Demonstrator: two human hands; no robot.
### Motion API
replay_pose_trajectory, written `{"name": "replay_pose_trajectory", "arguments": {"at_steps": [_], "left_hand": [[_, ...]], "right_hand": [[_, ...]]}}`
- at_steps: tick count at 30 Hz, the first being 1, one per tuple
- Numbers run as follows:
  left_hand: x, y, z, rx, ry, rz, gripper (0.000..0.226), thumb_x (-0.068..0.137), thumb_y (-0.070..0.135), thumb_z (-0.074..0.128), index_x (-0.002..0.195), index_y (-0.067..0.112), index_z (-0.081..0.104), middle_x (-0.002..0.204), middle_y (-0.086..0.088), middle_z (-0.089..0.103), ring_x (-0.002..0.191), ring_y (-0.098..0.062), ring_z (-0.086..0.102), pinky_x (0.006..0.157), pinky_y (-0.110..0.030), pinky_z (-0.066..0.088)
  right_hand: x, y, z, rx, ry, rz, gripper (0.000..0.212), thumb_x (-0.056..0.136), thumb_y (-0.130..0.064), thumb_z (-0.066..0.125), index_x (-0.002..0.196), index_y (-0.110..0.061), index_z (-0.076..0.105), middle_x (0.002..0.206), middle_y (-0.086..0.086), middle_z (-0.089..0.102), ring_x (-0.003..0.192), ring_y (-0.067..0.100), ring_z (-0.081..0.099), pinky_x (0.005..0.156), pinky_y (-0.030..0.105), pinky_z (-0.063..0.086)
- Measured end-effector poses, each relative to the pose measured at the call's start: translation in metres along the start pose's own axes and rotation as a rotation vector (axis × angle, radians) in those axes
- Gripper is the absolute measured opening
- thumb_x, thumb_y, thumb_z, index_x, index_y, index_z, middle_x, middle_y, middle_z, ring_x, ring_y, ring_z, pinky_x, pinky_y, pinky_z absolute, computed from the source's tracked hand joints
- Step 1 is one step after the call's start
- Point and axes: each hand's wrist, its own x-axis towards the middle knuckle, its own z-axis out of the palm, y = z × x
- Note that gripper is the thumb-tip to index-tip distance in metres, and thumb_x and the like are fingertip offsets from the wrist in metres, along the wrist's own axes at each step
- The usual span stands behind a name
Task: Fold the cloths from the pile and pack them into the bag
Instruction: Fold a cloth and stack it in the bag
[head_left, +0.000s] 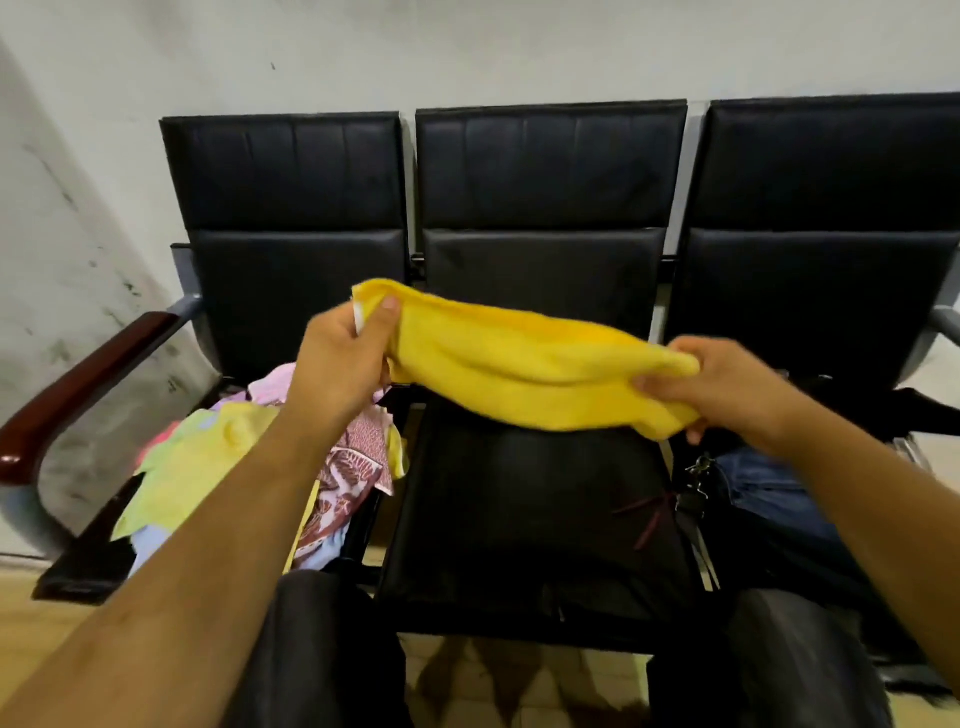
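A yellow cloth (524, 364) hangs stretched in the air above the middle seat (535, 519) of a black bench. My left hand (343, 364) pinches its left end, thumb on top. My right hand (727, 389) grips its right end, fingers curled round the bunched fabric. On the left seat lies the pile of cloths (249, 467), pale yellow-green, pink and brown-patterned pieces, partly hidden by my left forearm. A dark bag (779, 499) with something blue inside sits on the right seat, under my right forearm.
The bench has three black padded seats with backrests (550, 166) against a white wall. A dark wooden armrest (78, 389) bounds the left side, a grey metal one (943, 327) the right. My knees (322, 649) are near the seat's front edge.
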Motion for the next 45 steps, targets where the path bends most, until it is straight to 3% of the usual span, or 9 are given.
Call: {"name": "replay_pose_trajectory", "arguments": {"at_steps": [6, 11, 17, 22, 27, 31, 36, 39, 45], "left_hand": [[-0.067, -0.102, 0.013, 0.218, -0.245, -0.251, 0.044, 0.102, 0.042, 0.058, 0.069, 0.013, 0.065, 0.048, -0.007, 0.061, 0.042, -0.010, 0.055, 0.058, -0.030, 0.043], [-0.085, -0.175, 0.031, 0.370, -0.493, -0.390, 0.047, 0.102, 0.046, 0.056, 0.074, 0.010, 0.070, 0.062, -0.006, 0.072, 0.058, -0.011, 0.069, 0.067, -0.030, 0.050], [-0.035, -0.208, 0.064, 0.417, -0.562, -0.400, 0.033, 0.100, 0.043, 0.061, 0.090, 0.014, 0.073, 0.083, -0.003, 0.075, 0.077, -0.013, 0.072, 0.073, -0.032, 0.055], [0.032, -0.219, 0.098, 0.511, -0.709, -0.397, 0.024, 0.099, 0.036, 0.066, 0.087, 0.016, 0.073, 0.078, 0.005, 0.070, 0.072, -0.007, 0.065, 0.061, -0.021, 0.047], [0.082, -0.258, 0.138, 0.669, -0.880, -0.457, 0.022, 0.095, 0.032, 0.068, 0.087, 0.013, 0.075, 0.089, -0.006, 0.072, 0.092, -0.023, 0.070, 0.080, -0.031, 0.054], [0.090, -0.287, 0.157, 0.689, -0.823, -0.377, 0.023, 0.097, 0.030, 0.065, 0.078, 0.019, 0.073, 0.077, 0.001, 0.067, 0.079, -0.015, 0.064, 0.063, -0.024, 0.045], [0.089, -0.305, 0.176, 0.507, -0.692, -0.241, 0.015, 0.098, 0.023, 0.064, 0.100, 0.026, 0.078, 0.090, 0.015, 0.067, 0.087, -0.009, 0.065, 0.072, -0.014, 0.046], [0.089, -0.309, 0.183, 0.495, -0.628, -0.184, 0.021, 0.099, 0.021, 0.063, 0.111, 0.030, 0.078, 0.098, 0.021, 0.066, 0.093, -0.003, 0.062, 0.071, -0.001, 0.038], [0.088, -0.330, 0.187, 0.490, -0.475, -0.180, 0.015, 0.101, 0.028, 0.061, 0.109, 0.028, 0.074, 0.097, 0.017, 0.070, 0.092, -0.005, 0.064, 0.072, -0.005, 0.040]], "right_hand": [[-0.031, 0.102, 0.048, -0.124, -0.460, 0.337, 0.045, 0.078, -0.037, 0.088, 0.110, -0.010, 0.069, 0.083, 0.018, 0.070, 0.066, 0.029, 0.059, 0.049, 0.033, 0.042], [-0.025, 0.152, 0.073, -0.002, -0.374, 0.469, 0.043, 0.080, -0.017, 0.086, 0.118, -0.013, 0.069, 0.093, 0.013, 0.076, 0.065, 0.018, 0.068, 0.045, 0.027, 0.044], [0.044, 0.172, 0.076, -0.115, -0.315, 0.443, 0.049, 0.087, -0.015, 0.080, 0.127, -0.033, 0.059, 0.116, -0.003, 0.064, 0.098, 0.018, 0.065, 0.064, 0.030, 0.056], [0.119, 0.188, 0.084, -0.145, -0.210, 0.446, 0.059, 0.085, 0.001, 0.073, 0.124, -0.042, 0.059, 0.125, 0.004, 0.054, 0.076, 0.024, 0.064, 0.045, 0.025, 0.047], [0.183, 0.216, 0.108, -0.286, -0.143, 0.424, 0.062, 0.080, 0.006, 0.066, 0.113, -0.046, 0.061, 0.130, 0.001, 0.050, 0.084, 0.016, 0.063, 0.052, 0.021, 0.049], [0.198, 0.246, 0.113, -0.277, 0.021, 0.323, 0.053, 0.082, 0.003, 0.061, 0.105, -0.044, 0.067, 0.129, 0.001, 0.064, 0.095, 0.019, 0.065, 0.067, 0.023, 0.049], [0.202, 0.265, 0.118, -0.239, 0.128, 0.284, 0.034, 0.087, -0.008, 0.071, 0.106, -0.036, 0.072, 0.115, -0.003, 0.068, 0.086, 0.015, 0.064, 0.063, 0.020, 0.047], [0.203, 0.266, 0.120, -0.131, 0.235, 0.221, 0.012, 0.091, -0.028, 0.075, 0.103, -0.031, 0.077, 0.106, -0.010, 0.069, 0.099, 0.010, 0.062, 0.083, 0.027, 0.047], [0.212, 0.279, 0.127, -0.119, 0.270, 0.164, 0.019, 0.097, -0.024, 0.067, 0.114, -0.023, 0.076, 0.112, -0.008, 0.070, 0.111, 0.011, 0.060, 0.096, 0.031, 0.046]]}}
